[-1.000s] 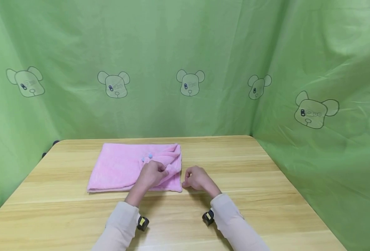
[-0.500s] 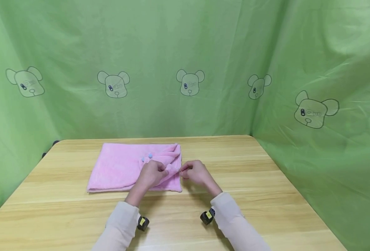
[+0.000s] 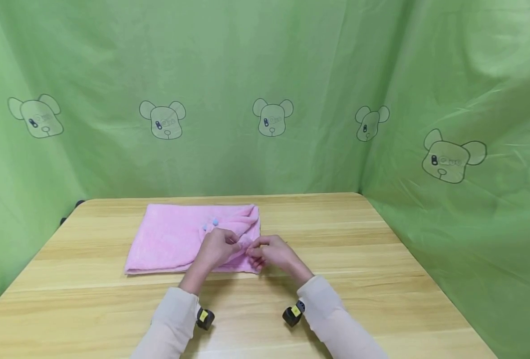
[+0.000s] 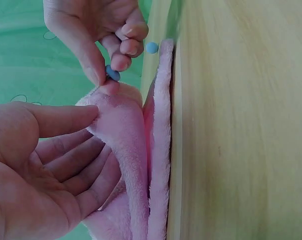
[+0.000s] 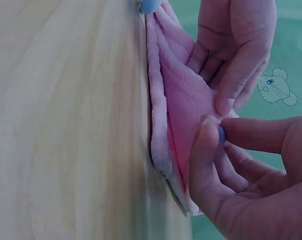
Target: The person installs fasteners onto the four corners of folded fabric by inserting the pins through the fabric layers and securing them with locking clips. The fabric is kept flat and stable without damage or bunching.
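A pink plush cloth [image 3: 170, 239] lies folded on the table, its right part gathered into a raised fold. My left hand [image 3: 215, 245] pinches the edge of that fold between thumb and fingers; in the left wrist view the fold [image 4: 123, 120] stands up from the layer beneath. Touching the same edge, my right hand [image 3: 274, 252] pinches a small blue button [image 4: 112, 73] between thumb and forefinger. The fingers partly cover this button [image 5: 222, 135] in the right wrist view. Two more small blue round pieces sit on the cloth, one being a blue knob [image 3: 215, 222].
A wooden table [image 3: 359, 284] extends round the cloth on every side. Green curtains [image 3: 220, 159] printed with bear heads hang behind it and at both sides. A black camera [image 3: 205, 319] is strapped to the left wrist, another black camera [image 3: 293, 314] to the right.
My right hand has come up from the table beside the cloth and moved left to the edge of the fold. The left hand has kept its pinch in the same place.
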`<state>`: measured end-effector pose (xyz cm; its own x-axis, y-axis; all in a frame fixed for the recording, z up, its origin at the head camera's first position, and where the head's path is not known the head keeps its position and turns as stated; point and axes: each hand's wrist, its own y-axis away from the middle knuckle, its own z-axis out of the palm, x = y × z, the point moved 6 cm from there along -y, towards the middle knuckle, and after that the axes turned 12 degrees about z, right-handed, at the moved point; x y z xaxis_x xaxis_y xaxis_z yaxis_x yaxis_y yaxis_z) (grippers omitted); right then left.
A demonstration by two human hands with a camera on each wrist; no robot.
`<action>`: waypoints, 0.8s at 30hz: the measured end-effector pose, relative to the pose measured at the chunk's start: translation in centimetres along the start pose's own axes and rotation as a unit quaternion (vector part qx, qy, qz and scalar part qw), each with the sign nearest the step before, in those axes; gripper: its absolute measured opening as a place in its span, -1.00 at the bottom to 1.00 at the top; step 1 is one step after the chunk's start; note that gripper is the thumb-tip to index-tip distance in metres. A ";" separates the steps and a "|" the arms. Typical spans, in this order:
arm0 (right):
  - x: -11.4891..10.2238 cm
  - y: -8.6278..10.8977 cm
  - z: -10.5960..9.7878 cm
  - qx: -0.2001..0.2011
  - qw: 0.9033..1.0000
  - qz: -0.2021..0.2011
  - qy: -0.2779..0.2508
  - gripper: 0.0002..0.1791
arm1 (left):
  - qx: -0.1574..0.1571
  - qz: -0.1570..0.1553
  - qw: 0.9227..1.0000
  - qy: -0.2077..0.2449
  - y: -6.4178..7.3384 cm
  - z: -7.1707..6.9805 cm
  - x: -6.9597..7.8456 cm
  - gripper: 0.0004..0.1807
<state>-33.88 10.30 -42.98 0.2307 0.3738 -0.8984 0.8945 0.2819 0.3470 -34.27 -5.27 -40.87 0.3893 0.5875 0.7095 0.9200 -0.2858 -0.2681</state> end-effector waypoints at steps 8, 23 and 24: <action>0.4 -0.4 0.0 0.007 1.000 0.004 0.005 -0.76 | -0.008 -0.014 1.000 0.013 0.0 0.0 -0.1 -0.88; 0.6 -0.6 0.2 0.000 1.000 0.006 -0.010 -0.76 | -0.030 -0.009 0.999 0.029 0.2 0.1 0.1 -0.84; 0.6 -0.7 0.2 -0.008 1.000 0.006 -0.016 -0.75 | -0.030 -0.011 0.999 0.032 0.2 0.1 0.0 -0.80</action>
<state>-34.26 10.15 -43.83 0.2540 0.3490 -0.9020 0.8850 0.2923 0.3623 -34.11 -5.25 -40.93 0.3633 0.5446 0.7559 0.9232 -0.3198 -0.2133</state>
